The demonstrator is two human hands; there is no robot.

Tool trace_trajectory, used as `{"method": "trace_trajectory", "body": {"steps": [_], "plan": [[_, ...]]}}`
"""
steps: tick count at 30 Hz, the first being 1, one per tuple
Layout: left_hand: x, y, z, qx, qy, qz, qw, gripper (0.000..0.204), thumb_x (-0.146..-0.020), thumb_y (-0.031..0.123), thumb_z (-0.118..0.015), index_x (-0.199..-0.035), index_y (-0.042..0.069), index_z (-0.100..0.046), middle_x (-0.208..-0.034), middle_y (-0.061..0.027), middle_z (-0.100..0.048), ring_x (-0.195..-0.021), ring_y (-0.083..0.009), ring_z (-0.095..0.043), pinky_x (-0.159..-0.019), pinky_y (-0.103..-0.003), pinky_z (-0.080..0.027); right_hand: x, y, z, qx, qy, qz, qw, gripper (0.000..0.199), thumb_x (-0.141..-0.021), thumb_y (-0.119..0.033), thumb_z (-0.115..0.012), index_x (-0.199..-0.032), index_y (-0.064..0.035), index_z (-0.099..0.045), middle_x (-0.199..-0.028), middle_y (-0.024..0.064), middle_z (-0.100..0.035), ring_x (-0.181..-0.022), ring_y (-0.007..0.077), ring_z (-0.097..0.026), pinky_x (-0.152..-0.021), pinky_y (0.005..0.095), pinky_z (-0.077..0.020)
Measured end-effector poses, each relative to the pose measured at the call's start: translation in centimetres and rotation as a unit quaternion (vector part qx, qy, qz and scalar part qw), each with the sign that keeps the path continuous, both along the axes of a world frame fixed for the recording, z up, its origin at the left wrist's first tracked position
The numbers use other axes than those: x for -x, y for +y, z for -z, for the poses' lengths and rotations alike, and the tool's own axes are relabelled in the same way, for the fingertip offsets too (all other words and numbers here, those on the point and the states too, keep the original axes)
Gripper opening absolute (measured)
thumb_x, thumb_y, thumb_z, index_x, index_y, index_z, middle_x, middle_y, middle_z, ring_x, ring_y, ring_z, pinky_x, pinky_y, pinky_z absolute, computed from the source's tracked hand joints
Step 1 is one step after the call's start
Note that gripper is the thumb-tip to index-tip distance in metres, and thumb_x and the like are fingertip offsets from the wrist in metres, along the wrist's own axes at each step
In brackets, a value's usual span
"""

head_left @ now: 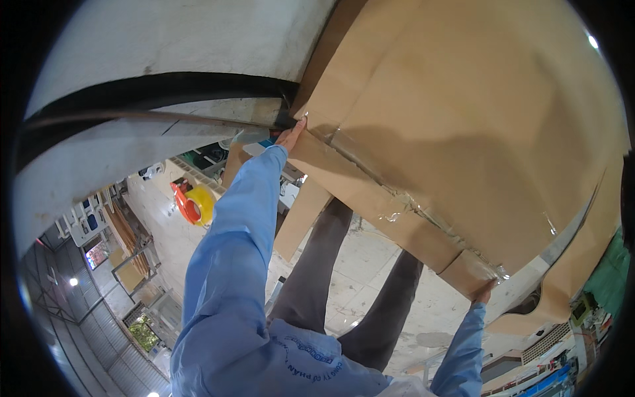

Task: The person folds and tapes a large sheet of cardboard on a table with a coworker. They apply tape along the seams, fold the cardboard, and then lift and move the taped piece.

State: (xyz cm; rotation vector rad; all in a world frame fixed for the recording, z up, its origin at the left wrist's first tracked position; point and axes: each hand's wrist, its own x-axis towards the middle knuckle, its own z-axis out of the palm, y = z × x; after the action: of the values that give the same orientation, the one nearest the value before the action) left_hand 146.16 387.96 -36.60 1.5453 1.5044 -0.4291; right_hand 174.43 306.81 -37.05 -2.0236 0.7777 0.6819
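Observation:
A large brown cardboard box [463, 86] fills the upper right, tilted, with clear tape along the seam [377, 177] between its broad face and a narrow side strip. My left hand [292, 135] grips its far left corner, fingers along the edge. At the near right corner, beside a loose, wrinkled end of tape, my right hand [485, 292] holds the edge; its fingers are partly hidden. Left of my left forearm lies a red-orange tape dispenser [187, 200] with a yellow roll [201, 204], touched by neither hand.
A pale wall [165, 40] with a dark band rises at upper left. Below the box, another cardboard piece [301, 221] stands beside my leg. Brown sheets [126, 238] lean on a rack at left. Curved cardboard [562, 291] and cluttered shelving [549, 377] lie at right.

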Motion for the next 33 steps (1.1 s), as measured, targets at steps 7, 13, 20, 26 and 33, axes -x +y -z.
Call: {"method": "trace_trajectory", "body": {"steps": [7,13,20,26,33], "plan": [[2.0,3.2,10.0,0.033,0.008,-0.035,0.999,0.103,-0.085,0.082,-0.035,-0.142,-0.003,-0.044,-0.148,-0.0233,-0.042,-0.140,-0.0327,-0.036,-0.115,-0.036,-0.025,-2.4,4.4,5.3,0.047,0.009,-0.046,0.998,0.090,-0.095,-0.069,-0.037,-0.150,0.0025,-0.032,-0.153,0.0146,-0.037,-0.137,0.0256,-0.037,-0.114,0.0336,-0.0285],[2.9,6.8,14.9,0.009,-0.050,-0.034,0.998,0.105,-0.084,0.083,-0.037,-0.142,-0.005,-0.043,-0.148,-0.0261,-0.041,-0.140,-0.0352,-0.036,-0.114,-0.036,-0.026,-4.9,12.6,10.1,0.010,-0.052,-0.115,0.992,0.085,-0.098,-0.065,-0.035,-0.150,0.0020,-0.032,-0.152,0.0127,-0.037,-0.137,0.0232,-0.037,-0.115,0.0324,-0.0267],[3.8,11.9,19.0,-0.024,-0.028,-0.050,0.998,0.106,-0.084,0.083,-0.038,-0.143,-0.004,-0.042,-0.144,-0.0247,-0.046,-0.137,-0.0331,-0.041,-0.113,-0.036,-0.030,-6.4,19.0,15.7,-0.075,0.036,-0.107,0.991,0.083,-0.098,-0.065,-0.036,-0.146,0.0028,-0.038,-0.148,0.0127,-0.043,-0.134,0.0217,-0.042,-0.111,0.0322,-0.0330],[4.9,14.7,17.0,0.119,-0.081,-0.105,0.984,0.107,-0.086,0.082,-0.036,-0.149,-0.004,-0.031,-0.155,-0.0242,-0.029,-0.145,-0.0310,-0.029,-0.117,-0.035,-0.024,-5.9,22.9,20.8,0.065,0.004,-0.192,0.979,0.084,-0.097,-0.068,-0.034,-0.146,-0.0001,-0.039,-0.146,0.0136,-0.045,-0.127,0.0215,-0.050,-0.107,0.0322,-0.0390],[6.5,7.3,17.0,-0.357,0.277,0.210,0.867,0.033,-0.101,0.021,-0.043,-0.126,0.007,-0.060,-0.115,-0.0189,-0.065,-0.107,-0.0354,-0.062,-0.100,-0.044,-0.043,-5.8,22.0,25.9,0.120,0.118,-0.277,0.946,0.078,-0.100,-0.065,-0.024,-0.145,-0.0035,-0.043,-0.127,0.0197,-0.062,-0.116,0.0288,-0.059,-0.097,0.0359,-0.0461]]}}
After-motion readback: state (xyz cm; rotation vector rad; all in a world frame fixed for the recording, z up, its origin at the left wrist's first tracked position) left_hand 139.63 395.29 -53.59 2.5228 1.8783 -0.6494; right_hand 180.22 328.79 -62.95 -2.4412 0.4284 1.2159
